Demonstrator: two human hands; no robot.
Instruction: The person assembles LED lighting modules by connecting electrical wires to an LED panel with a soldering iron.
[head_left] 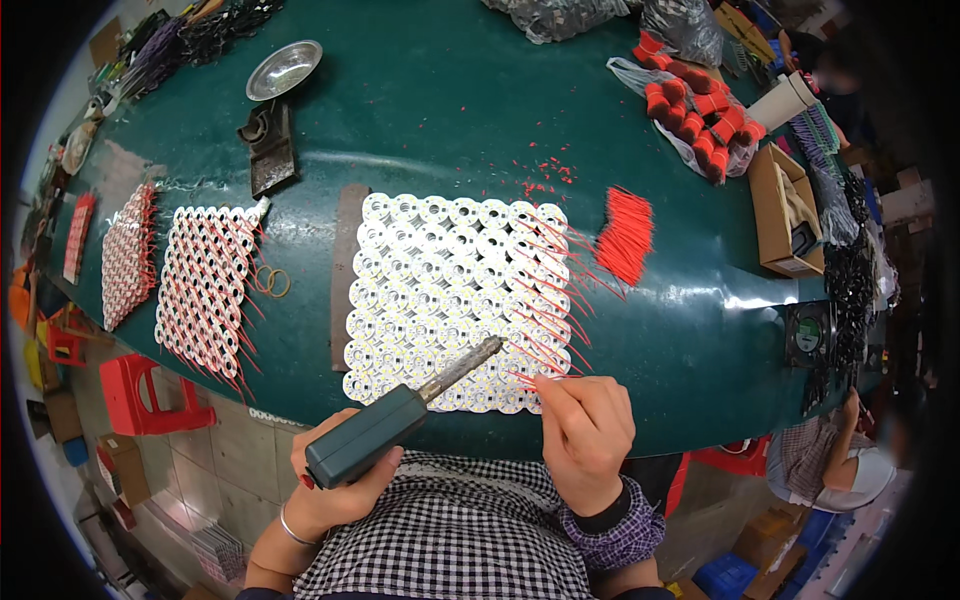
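My left hand [335, 490] grips the dark green handle of a soldering iron [395, 420], whose metal tip reaches onto the near edge of a sheet of round white LED boards [440, 290]. My right hand [585, 425] pinches a short red wire [530, 378] against the sheet's lower right corner. Several red wires stick out along the sheet's right side. A loose bundle of cut red wires [625, 235] lies to the right of the sheet.
Two more wired sheets [205, 285] [128, 255] lie at the left of the green table [450, 110]. A metal dish [284, 68] and dark iron stand [268, 145] sit behind them. Red spools [700, 115], cardboard boxes [785, 210] and another person [835, 460] are at right.
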